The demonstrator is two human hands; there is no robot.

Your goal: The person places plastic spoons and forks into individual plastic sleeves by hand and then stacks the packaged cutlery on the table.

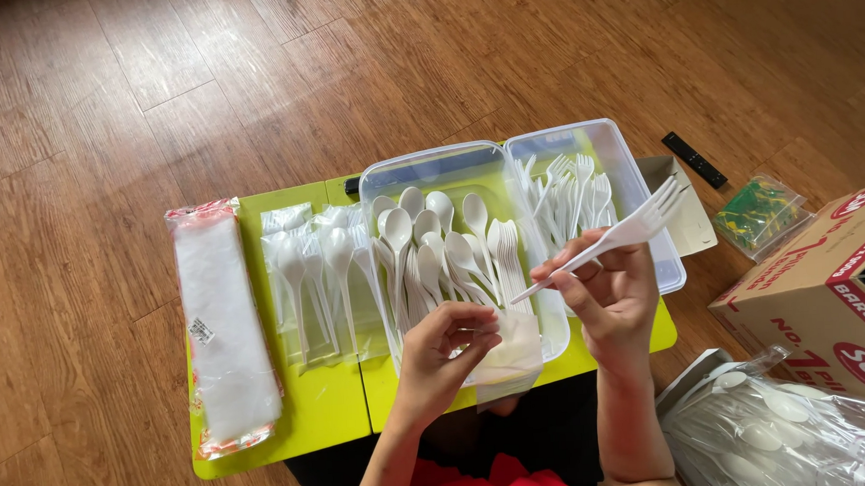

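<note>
My right hand (610, 289) pinches a white plastic fork (627, 233) by its handle, tines pointing up and right over a clear bin of forks (634, 181). My left hand (442, 354) holds a folded white napkin (510, 351) at the near edge of a clear bin of white spoons (381, 172). Both bins sit on a lime-green low table (314, 413).
Packed clear sleeves of cutlery (317, 277) lie left of the bins, beside a wrapped stack of napkins (222, 330). A cardboard box (824, 294), a bag of plastic spoons (771, 432), a small clear packet (762, 214) and a black remote (694, 159) rest on the wooden floor.
</note>
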